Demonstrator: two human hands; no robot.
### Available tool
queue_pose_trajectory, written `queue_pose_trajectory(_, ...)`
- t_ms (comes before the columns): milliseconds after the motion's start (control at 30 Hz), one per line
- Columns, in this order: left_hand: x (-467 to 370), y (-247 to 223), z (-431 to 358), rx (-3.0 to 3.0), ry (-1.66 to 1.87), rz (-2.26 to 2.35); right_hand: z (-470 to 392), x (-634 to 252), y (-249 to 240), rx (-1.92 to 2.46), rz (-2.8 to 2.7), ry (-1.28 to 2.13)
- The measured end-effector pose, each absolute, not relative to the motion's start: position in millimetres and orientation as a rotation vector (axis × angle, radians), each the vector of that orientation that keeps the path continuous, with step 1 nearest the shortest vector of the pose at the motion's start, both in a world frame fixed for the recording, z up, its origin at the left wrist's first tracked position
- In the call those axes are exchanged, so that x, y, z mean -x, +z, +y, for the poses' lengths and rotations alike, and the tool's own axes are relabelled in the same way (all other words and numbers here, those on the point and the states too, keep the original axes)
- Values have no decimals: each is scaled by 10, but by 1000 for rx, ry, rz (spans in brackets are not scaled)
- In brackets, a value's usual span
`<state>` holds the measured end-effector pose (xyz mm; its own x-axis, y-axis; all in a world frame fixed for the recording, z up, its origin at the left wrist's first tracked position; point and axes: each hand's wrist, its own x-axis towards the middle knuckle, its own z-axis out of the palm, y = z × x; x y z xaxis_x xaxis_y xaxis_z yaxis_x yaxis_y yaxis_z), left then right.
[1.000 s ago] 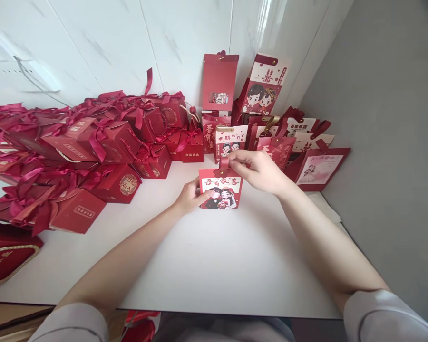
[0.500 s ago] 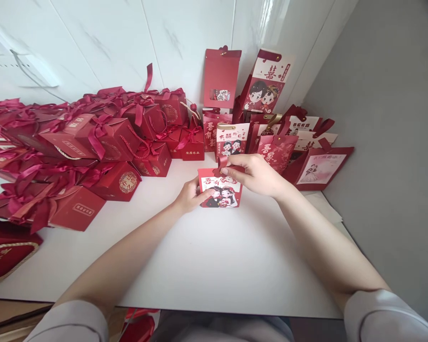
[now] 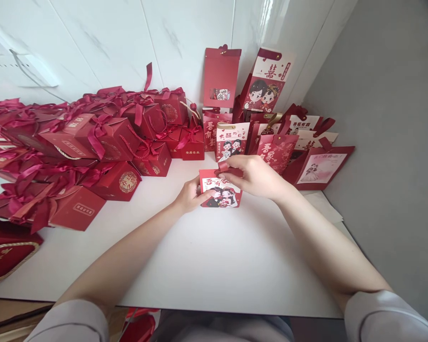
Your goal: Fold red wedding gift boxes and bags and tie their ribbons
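Note:
A small red and white gift box with a printed cartoon couple stands upright on the white table. My left hand grips its left side, thumb across the front and the other fingers behind, out of sight. At the top of the box, my right hand pinches a dark red ribbon between thumb and forefinger. Part of the printed lettering is covered by my right fingers. Just behind the box stands another gift box with a couple on its front.
Red boxes with ribbon bows are piled along the left and back. More upright printed gift boxes crowd the back right, one tall red box among them. White papers lie by the right edge, near the grey wall.
My right hand has shifted slightly down over the front of the box, covering more of the lettering. My left hand keeps its hold.

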<state>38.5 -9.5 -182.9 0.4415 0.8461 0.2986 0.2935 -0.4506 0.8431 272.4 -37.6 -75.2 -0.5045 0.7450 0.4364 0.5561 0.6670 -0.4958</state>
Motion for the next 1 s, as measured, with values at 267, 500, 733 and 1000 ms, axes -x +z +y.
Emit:
queue_pose_trajectory(267,-384,-1857,-88,-1918,969,939,-354,-2678,-797,1046,-2111,476)
queue_pose_trajectory(500,-393,-1865,-94,-1916,979,965,-357,-2642,-820,948,-2117,490)
queue_pose_trajectory(733,-427,-1561,-121,-1892,1185,889,-339,-2789,-728,993,-2143,525)
queue_pose_trajectory(1000,-552,-912,-261,-2234,1180,1026,-367,-2807,-686,970,-2179,544)
